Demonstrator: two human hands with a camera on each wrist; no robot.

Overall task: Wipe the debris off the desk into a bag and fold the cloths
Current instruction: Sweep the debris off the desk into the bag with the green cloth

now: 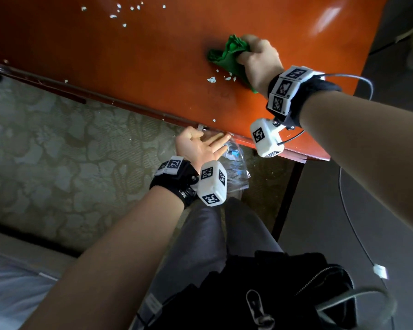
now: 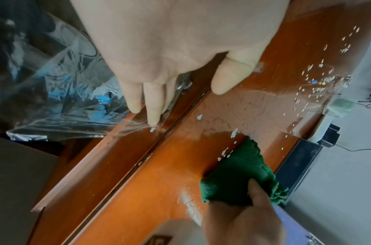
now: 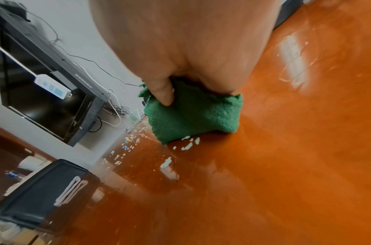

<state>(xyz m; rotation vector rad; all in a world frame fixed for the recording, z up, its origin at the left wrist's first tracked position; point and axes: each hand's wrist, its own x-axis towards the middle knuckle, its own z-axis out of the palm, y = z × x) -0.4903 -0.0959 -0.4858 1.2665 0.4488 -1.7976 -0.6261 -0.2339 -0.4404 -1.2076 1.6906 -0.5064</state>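
Head view: glossy orange-brown wooden desk point(image 1: 153, 67), right hand point(image 1: 260, 60) clenched round a bunched green terry cloth point(image 1: 227, 55) pressed flat on it, left hand point(image 1: 200, 145) with fingers straight, pinning the clear crinkled plastic bag point(image 1: 236, 167) against the desk's front edge. Best move, I'd say: keep the cloth low, drag the white paper scraps point(image 1: 221, 78) beside it straight to the bag mouth; more scraps sit far back. Room: patterned carpet point(image 1: 57, 151), black wall-mounted screen point(image 3: 44, 86).

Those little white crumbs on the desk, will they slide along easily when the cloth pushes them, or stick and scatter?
The crumbs are probably very light: small, thin, irregular flakes. On the glossy desk they likely slide easily before the cloth. Some may slip past its edge, since a few lie scattered apart. The far patch will likely need more passes.
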